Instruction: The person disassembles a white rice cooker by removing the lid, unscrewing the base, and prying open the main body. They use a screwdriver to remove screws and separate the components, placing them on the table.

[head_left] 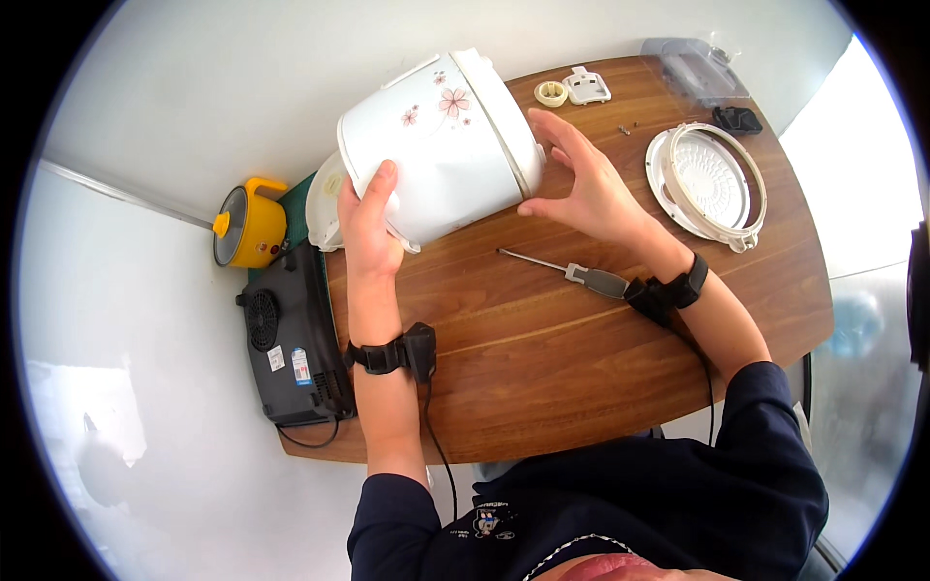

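A white rice cooker body [441, 145] with pink flowers is tipped on its side above the far part of the table. My left hand [370, 218] grips its left end, with the thumb lying on the white wall; the other fingers are partly hidden behind it. At the cooker's right end, my right hand [586, 184] is open, fingers and thumb spread apart. Its thumb tip is close to the cooker's edge; whether it touches, I cannot tell. Below the cooker, a screwdriver [572, 273] with a grey handle lies on the wooden table [542, 358].
Round white lid parts [712, 184] lie at the right. Farther back are a small cream ring [550, 93], a white bracket [587, 85], small screws [625, 130] and a clear plastic box [693, 70]. A black appliance [291, 329] and a yellow pot [254, 225] stand left.
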Action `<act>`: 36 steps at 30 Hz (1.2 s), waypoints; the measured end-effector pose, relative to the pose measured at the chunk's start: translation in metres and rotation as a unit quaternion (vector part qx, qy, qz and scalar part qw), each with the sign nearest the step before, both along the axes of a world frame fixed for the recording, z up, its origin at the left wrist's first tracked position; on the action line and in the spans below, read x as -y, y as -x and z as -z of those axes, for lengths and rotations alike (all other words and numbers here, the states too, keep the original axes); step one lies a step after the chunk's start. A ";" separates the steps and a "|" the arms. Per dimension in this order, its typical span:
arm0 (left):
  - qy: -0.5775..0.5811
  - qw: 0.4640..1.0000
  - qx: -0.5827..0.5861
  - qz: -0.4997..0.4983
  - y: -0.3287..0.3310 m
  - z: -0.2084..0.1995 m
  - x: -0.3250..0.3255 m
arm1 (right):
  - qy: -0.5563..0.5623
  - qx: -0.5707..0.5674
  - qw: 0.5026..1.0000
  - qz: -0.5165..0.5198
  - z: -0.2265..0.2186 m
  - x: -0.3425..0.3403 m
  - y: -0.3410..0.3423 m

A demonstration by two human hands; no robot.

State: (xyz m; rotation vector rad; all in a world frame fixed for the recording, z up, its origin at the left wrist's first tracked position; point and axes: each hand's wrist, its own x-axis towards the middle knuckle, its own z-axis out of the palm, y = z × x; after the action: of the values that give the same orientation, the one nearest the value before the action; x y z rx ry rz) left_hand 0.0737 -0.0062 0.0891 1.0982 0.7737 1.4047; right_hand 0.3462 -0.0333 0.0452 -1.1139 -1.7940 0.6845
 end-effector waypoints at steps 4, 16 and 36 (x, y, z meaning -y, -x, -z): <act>-0.002 1.000 -0.002 0.007 0.002 0.001 -0.001 | -0.037 0.061 0.997 -0.010 0.005 -0.006 -0.005; -0.003 0.997 -0.047 0.052 0.009 0.002 -0.001 | -0.001 0.107 0.994 -0.034 -0.002 -0.008 -0.003; -0.003 0.998 -0.029 0.054 0.011 0.000 -0.004 | 0.024 0.123 0.992 -0.009 -0.008 -0.004 -0.003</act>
State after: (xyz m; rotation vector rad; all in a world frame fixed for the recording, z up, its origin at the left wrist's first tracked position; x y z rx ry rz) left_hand 0.0628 -0.0026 0.0887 1.1713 0.7415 1.2904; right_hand 0.3491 -0.0290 0.0528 -1.2597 -2.0056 0.6272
